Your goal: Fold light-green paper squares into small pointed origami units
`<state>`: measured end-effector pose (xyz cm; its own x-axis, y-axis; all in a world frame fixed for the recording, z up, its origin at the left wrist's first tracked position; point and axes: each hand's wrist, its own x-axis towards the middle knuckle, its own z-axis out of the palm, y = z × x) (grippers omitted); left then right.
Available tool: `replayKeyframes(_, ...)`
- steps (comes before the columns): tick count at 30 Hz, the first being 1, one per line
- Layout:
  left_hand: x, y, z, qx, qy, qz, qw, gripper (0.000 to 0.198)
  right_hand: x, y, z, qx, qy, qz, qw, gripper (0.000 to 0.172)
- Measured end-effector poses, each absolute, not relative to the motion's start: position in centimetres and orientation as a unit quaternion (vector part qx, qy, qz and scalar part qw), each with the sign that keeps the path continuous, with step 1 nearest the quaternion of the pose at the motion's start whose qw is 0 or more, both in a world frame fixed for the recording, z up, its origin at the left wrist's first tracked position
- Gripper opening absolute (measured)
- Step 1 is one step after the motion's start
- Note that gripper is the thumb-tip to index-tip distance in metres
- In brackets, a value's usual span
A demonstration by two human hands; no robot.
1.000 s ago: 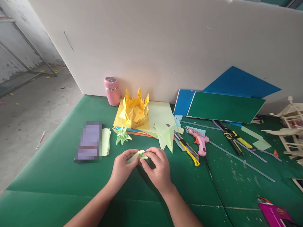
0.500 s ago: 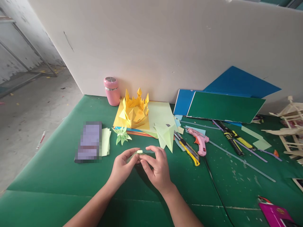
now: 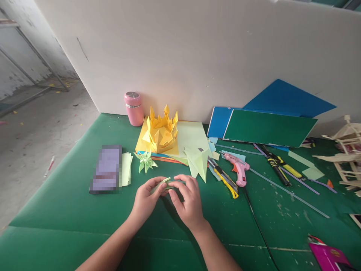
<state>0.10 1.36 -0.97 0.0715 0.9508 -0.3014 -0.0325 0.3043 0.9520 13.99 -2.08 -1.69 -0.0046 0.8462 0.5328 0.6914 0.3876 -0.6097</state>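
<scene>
Between thumb and fingers, my left hand (image 3: 148,194) pinches a small folded piece of pale green paper (image 3: 166,181). My right hand (image 3: 187,197) is at the paper's right side, thumb and fingers apart, with a fingertip at or very near its edge. Part of the paper is hidden by my fingers. Just beyond my left hand lies a pale green paper flower (image 3: 145,162) with pointed petals. Farther right, a larger folded piece of light green paper (image 3: 196,162) rests against the stack of sheets.
A yellow paper crown (image 3: 162,133) sits on coloured sheets (image 3: 191,135) near a pink flask (image 3: 134,109). Left are a blurred phone-like object (image 3: 107,169) and green paper slips (image 3: 126,169). Right are a yellow utility knife (image 3: 225,180), pink glue gun (image 3: 239,169) and black cord (image 3: 258,222).
The folded paper has tilted in my left fingers and now shows a thin edge pointing up and right. My right fingers have spread slightly.
</scene>
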Motion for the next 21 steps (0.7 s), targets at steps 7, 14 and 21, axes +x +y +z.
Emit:
replayKeyframes(7, 0.24, 1.04, -0.81, 0.496, 0.545, 0.403, 0.543, 0.029, 14.12, -1.79, -1.97, -0.556, -0.698, 0.110, 0.438, 0.017)
replayKeyframes(14, 0.22, 1.18, -0.39, 0.458, 0.548, 0.411, 0.567, 0.032, 14.33, -1.96, -1.45, -0.532, -0.708, 0.110, 0.451, 0.019)
replayKeyframes(21, 0.08, 1.32, -0.81, 0.448, 0.542, 0.416, 0.577, 0.035, 14.19, -2.08, -1.91, -0.515, -0.648, 0.223, 0.515, 0.025)
